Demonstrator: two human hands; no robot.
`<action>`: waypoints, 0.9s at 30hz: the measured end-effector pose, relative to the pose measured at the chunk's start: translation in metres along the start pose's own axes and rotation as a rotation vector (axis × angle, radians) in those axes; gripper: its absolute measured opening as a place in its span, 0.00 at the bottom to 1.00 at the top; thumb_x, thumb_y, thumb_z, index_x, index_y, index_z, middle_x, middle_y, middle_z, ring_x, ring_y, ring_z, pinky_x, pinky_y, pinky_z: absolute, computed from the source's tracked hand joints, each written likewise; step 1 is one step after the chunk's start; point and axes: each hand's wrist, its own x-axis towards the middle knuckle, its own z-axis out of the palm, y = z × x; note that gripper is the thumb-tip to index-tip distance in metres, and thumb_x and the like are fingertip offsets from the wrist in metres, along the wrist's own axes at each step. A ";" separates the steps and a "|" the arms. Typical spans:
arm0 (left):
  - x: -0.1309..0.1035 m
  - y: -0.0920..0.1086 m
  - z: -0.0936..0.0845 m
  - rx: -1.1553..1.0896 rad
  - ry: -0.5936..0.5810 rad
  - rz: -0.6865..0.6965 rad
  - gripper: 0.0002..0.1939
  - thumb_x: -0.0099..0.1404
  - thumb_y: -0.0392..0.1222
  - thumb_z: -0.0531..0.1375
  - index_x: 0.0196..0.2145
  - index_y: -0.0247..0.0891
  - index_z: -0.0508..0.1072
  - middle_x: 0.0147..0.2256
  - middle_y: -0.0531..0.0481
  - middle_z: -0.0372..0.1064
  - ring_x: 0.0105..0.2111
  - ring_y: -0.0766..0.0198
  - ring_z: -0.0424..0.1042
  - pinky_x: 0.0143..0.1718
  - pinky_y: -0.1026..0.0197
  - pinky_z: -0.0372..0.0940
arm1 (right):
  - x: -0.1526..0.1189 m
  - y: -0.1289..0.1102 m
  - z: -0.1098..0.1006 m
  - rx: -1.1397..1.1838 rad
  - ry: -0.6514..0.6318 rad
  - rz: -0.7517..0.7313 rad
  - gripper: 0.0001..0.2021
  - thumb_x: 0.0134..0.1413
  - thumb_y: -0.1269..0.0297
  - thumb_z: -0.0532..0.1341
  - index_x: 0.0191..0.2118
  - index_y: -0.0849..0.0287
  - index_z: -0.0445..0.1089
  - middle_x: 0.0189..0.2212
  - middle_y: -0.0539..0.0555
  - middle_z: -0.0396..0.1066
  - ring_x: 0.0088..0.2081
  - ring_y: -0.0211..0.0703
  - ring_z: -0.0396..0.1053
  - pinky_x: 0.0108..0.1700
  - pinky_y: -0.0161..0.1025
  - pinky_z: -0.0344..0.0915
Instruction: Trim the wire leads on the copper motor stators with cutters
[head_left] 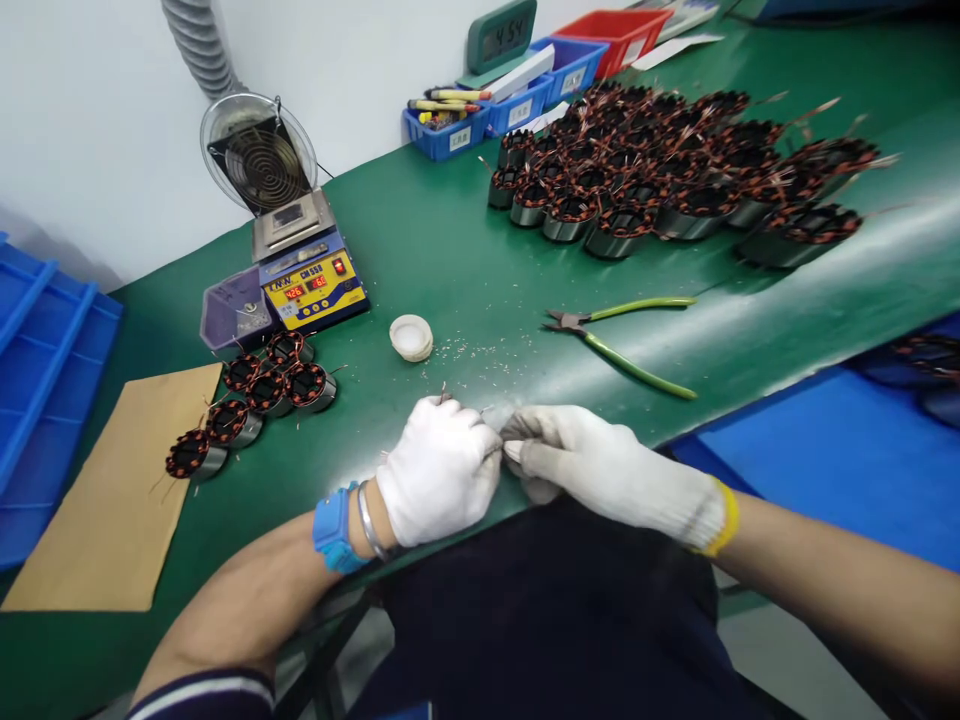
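At green bench (442, 250), near edge, I'm holding L hand (439, 475) curled, R hand (592, 458) pinched, adj.; can't tell what they're clamping. Pliers (573, 322) are lying nearby.

The green clock (504, 38) reads 4:54; the yellow panel (311, 298) bears CM lettering and a red 426.

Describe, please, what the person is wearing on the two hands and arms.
The left hand wears a white glove; beside it are a silver bangle and a blue wristband. A dark sleeve with a white stripe shows higher up. The right hand wears an off-white glove with a yellow cuff and greyish fingertips.
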 end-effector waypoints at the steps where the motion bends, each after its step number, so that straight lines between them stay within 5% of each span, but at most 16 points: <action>1: 0.000 0.000 -0.001 -0.016 -0.006 -0.006 0.13 0.71 0.38 0.53 0.31 0.38 0.74 0.30 0.47 0.71 0.34 0.57 0.69 0.43 0.52 0.64 | -0.002 0.001 -0.001 -0.085 0.085 -0.018 0.07 0.53 0.59 0.58 0.31 0.56 0.70 0.22 0.51 0.75 0.23 0.42 0.72 0.24 0.37 0.66; 5: 0.001 0.001 -0.001 -0.052 -0.001 -0.029 0.11 0.69 0.38 0.54 0.32 0.39 0.75 0.30 0.48 0.72 0.34 0.58 0.70 0.42 0.52 0.63 | -0.013 0.014 0.002 -0.303 0.284 -0.091 0.11 0.50 0.59 0.61 0.38 0.54 0.76 0.33 0.53 0.80 0.31 0.46 0.77 0.30 0.39 0.72; 10: 0.000 0.000 0.001 -0.064 0.011 -0.046 0.12 0.70 0.38 0.53 0.31 0.39 0.74 0.30 0.49 0.72 0.33 0.58 0.69 0.41 0.53 0.62 | -0.023 0.024 0.014 -0.274 0.318 -0.221 0.11 0.57 0.61 0.58 0.41 0.54 0.76 0.36 0.54 0.80 0.35 0.47 0.79 0.36 0.42 0.75; 17: -0.001 -0.001 0.000 -0.077 -0.003 -0.050 0.11 0.69 0.37 0.54 0.31 0.39 0.73 0.30 0.49 0.72 0.34 0.58 0.69 0.41 0.53 0.61 | -0.014 0.021 0.004 -0.535 0.328 -0.498 0.11 0.61 0.65 0.55 0.40 0.58 0.75 0.33 0.56 0.79 0.34 0.47 0.78 0.36 0.41 0.73; 23: 0.001 0.000 -0.003 -0.097 -0.004 -0.040 0.10 0.68 0.36 0.55 0.31 0.38 0.74 0.29 0.48 0.72 0.33 0.59 0.70 0.40 0.54 0.62 | -0.007 0.029 0.007 -0.630 0.313 -0.425 0.11 0.61 0.65 0.57 0.44 0.56 0.75 0.37 0.54 0.80 0.35 0.47 0.78 0.36 0.40 0.71; 27: 0.001 0.001 -0.004 -0.092 -0.009 -0.026 0.11 0.69 0.36 0.54 0.30 0.38 0.74 0.29 0.49 0.71 0.33 0.59 0.70 0.41 0.54 0.62 | -0.007 0.027 0.002 -0.616 0.302 -0.556 0.11 0.64 0.63 0.56 0.44 0.57 0.75 0.38 0.56 0.79 0.37 0.46 0.77 0.39 0.40 0.70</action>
